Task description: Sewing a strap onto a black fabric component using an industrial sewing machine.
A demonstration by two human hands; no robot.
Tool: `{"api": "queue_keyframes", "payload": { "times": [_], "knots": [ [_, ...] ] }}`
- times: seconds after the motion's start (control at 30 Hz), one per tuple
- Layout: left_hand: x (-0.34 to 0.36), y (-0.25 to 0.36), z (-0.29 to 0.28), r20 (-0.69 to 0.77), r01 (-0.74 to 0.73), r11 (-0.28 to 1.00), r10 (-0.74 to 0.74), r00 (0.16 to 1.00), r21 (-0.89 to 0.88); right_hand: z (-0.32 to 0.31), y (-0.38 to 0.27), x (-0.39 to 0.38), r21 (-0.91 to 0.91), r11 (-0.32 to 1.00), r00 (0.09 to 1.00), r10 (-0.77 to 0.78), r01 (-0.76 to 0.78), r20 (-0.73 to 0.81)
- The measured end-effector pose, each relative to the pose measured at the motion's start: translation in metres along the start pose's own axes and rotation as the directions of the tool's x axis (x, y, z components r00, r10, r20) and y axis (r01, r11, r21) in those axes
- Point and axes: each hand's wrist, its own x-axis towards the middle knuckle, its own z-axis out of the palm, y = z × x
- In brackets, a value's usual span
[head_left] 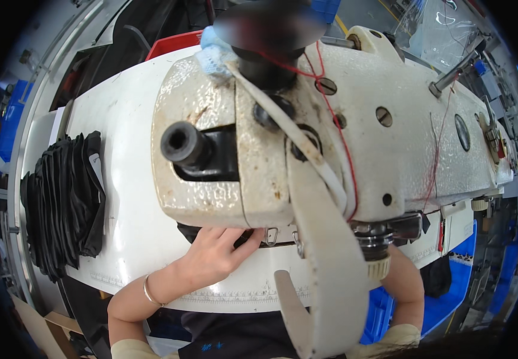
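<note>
Left hand (214, 251), bangle at the wrist, lies on the white machine table (127, 197), fingers together and pressed on dark fabric (196, 232) under the sewing machine head (307, 149); right hand hidden behind the head, grip cannot be told. Stack of black fabric pieces (64, 203) sits at the table's left edge. Beyond: red bin (172, 43), blue crates (450, 281), grey floor.

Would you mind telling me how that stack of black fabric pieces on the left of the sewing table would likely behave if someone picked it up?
The stack of black fabric pieces would probably be floppy: its edges already droop and fold. It looks light for its bulk, being thin layers. The loose layers fan apart, so it may slide apart on the smooth white table unless gripped through the whole pile.
</note>
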Motion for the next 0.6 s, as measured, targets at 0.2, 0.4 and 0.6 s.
{"api": "queue_keyframes", "payload": {
  "times": [0.2,0.4,0.6],
  "knots": [
    [0.012,0.004,-0.004,-0.109,-0.017,0.999,0.020,0.994,0.031,0.014,0.004,0.005,-0.313,0.907,0.934,-0.334,0.281,-0.128],
    [0.024,-0.020,-0.001,-0.093,0.036,0.996,-0.029,0.995,0.081,-0.003,0.013,0.020,-0.657,0.729,0.966,-0.258,0.190,-0.007],
    [0.026,-0.023,0.002,-0.198,0.058,0.983,-0.023,0.980,0.172,0.000,-0.009,0.016,-0.693,0.679,0.873,-0.465,0.243,-0.150]
  ]
}}
